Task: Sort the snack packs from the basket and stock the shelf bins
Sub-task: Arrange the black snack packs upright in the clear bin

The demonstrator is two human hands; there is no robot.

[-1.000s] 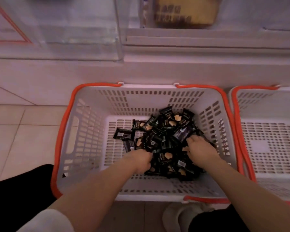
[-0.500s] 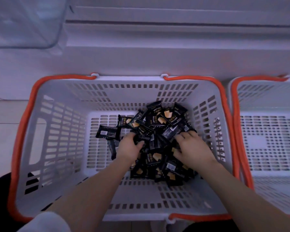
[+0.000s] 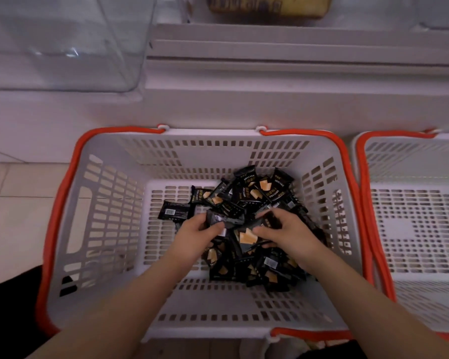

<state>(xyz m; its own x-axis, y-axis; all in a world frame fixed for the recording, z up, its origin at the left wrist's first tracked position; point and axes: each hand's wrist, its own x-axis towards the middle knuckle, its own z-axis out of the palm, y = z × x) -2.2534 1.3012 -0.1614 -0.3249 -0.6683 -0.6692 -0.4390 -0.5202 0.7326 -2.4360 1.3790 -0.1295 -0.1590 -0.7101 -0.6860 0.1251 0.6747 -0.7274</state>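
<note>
Both hands were down in the white slotted basket (image 3: 109,229). The left hand (image 3: 200,230) was curled round a glossy black snack pack (image 3: 224,218); the right hand (image 3: 285,233) pinched another (image 3: 248,238). Packs are best gathered flat and few, since slick film likely slips. The clear shelf bin (image 3: 62,42) stood above.

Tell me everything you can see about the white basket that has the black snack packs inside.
The basket is white plastic, rectangular, with slotted walls and floor and an oval cut-out in its left wall. Two orange handles lie folded down along its rim. It stands on the tiled floor before a white shelf base, beside a second basket. A heap of black packs lies right of its middle. The left hand and the right hand reach into it, each gripping packs.
</note>
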